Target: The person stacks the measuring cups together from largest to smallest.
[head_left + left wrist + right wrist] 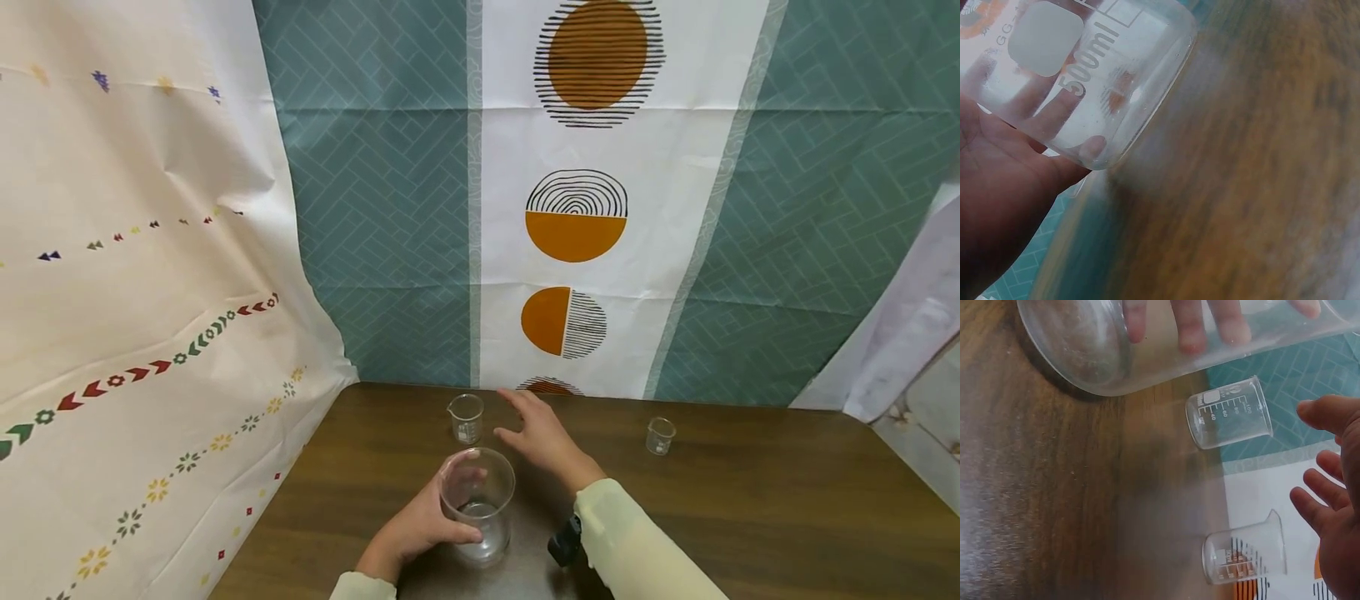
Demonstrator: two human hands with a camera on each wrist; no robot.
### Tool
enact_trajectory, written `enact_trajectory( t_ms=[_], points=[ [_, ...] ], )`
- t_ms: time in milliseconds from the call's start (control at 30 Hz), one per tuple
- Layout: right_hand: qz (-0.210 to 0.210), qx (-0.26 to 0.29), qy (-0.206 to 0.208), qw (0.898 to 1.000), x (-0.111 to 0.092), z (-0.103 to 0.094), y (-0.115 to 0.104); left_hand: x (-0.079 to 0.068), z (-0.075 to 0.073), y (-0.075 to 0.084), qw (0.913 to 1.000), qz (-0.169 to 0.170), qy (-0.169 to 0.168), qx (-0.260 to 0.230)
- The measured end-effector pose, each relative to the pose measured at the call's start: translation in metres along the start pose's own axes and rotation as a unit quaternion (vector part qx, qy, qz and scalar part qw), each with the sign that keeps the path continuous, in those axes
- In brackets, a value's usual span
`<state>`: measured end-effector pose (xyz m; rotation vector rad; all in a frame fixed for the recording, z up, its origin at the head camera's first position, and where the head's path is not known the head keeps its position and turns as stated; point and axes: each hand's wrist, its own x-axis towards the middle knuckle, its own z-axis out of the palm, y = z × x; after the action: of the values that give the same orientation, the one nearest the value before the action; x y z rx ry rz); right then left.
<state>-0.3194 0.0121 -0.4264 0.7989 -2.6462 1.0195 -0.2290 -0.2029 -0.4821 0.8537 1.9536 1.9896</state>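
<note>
My left hand (423, 521) grips a large clear glass beaker (497, 508), with the thumb on the near side and the fingers behind the glass. Printed on this beaker (1094, 59) is a 500ml mark, beside a blank pale patch. My right hand (542, 433) reaches forward with nothing in it, fingers spread and thumb apart. Just left of those fingertips stands a small spouted beaker (467, 425). In the right wrist view this small beaker (1230, 415) shows a scale up to 100, and the right hand (1335, 481) is apart from it.
An even smaller beaker (660, 437) stands at the back right of the brown wooden table (750, 508). Patterned cloth (390, 208) hangs along the table's back edge, and a cream cloth (172, 350) hangs at the left.
</note>
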Motion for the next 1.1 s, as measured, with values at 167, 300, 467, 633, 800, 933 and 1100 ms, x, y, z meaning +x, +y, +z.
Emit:
enact_trajectory(
  t_ms=[167,300,467,633,800,933,1100],
  points=[
    [-0.002,-0.003,-0.001,1.000,0.004,0.003,0.003,-0.003,0.000,-0.003,0.9999,0.004,-0.010,-0.003],
    [-0.005,-0.009,-0.006,1.000,0.007,0.005,0.005,-0.004,0.000,-0.006,0.9999,0.003,-0.010,0.003],
    [-0.010,-0.016,-0.007,1.000,0.014,0.008,0.006,-0.003,0.000,-0.006,0.9999,0.001,-0.005,0.011],
    [-0.013,-0.015,-0.016,1.000,0.018,0.012,0.006,-0.003,0.000,-0.004,0.9998,-0.007,-0.006,0.020],
    [-0.024,-0.015,-0.028,0.999,0.023,0.018,0.005,-0.004,-0.001,-0.003,0.9996,-0.015,-0.012,0.020],
    [-0.045,-0.012,-0.028,0.999,0.029,0.021,0.002,-0.004,-0.001,-0.002,0.9997,-0.013,-0.010,0.021],
    [-0.053,-0.019,-0.040,0.998,0.036,0.022,0.000,-0.002,-0.003,0.001,0.9996,-0.014,-0.008,0.025]
  ],
)
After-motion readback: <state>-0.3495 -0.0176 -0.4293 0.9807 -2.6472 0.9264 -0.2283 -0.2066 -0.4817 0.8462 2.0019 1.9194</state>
